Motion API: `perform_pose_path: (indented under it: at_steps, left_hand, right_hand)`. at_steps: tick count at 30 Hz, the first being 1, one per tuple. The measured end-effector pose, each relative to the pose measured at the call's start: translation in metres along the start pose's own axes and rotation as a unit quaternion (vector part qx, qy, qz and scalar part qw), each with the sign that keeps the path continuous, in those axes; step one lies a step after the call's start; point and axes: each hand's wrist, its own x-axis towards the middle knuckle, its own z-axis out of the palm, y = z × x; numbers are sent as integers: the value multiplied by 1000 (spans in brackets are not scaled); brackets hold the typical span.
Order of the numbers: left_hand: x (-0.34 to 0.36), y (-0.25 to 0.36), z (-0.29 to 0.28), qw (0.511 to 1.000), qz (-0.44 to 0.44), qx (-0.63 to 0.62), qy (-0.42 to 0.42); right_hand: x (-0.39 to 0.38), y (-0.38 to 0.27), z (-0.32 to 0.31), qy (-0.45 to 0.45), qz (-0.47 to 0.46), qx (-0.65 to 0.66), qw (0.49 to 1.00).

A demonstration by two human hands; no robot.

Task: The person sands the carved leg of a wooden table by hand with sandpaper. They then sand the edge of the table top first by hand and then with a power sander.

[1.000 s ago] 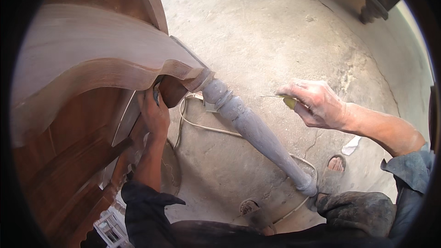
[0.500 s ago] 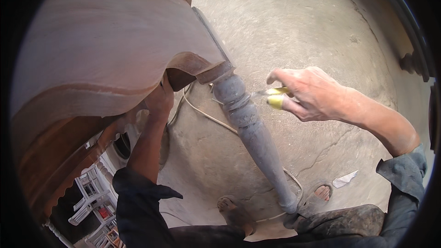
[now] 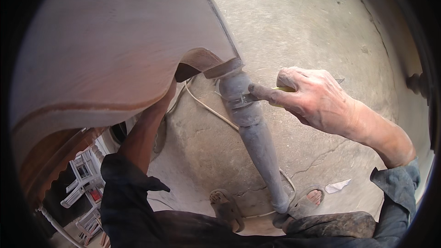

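Note:
My right hand [image 3: 314,98] grips a thin metal tool with yellow parts [image 3: 285,89], its index finger reaching to the ringed upper section of a dusty grey turned wooden leg [image 3: 257,151]. A small metal tip shows beside that finger. The leg stands below the corner of a curved, pale-sanded wooden apron [image 3: 105,55] on a piece of furniture. My left hand [image 3: 167,93] reaches up underneath the apron's wavy edge, left of the leg; its fingers are hidden there.
A pale cable [image 3: 206,108] runs over the cracked concrete floor [image 3: 308,36] behind the leg. My sandalled feet are near its foot. A white scrap [image 3: 337,186] lies to the right. White chair-like frames [image 3: 85,177] show at lower left, dark furniture [image 3: 415,82] at far right.
My right hand has moved left relative to the leg, its finger now at the turned rings. My left hand is further hidden under the apron. The view has shifted, showing more apron.

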Motion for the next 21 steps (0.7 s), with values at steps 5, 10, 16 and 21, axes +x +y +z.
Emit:
perform_pose_path:
  at_steps: [5,10,16,21]
  left_hand:
    - [-6,-30,3,989,-27,144,-32]
    - [-2,-10,5,999,27,39,-26]
    - [0,-23,5,997,10,69,-21]
    - [-4,-35,14,996,24,81,5]
  right_hand:
    - [3,-3,12,51,-54,-64,995]
    - [5,-4,23,73,-76,-135,985]
    - [5,-11,22,80,-67,-142,984]
    - [6,-12,27,103,-71,-140,982]
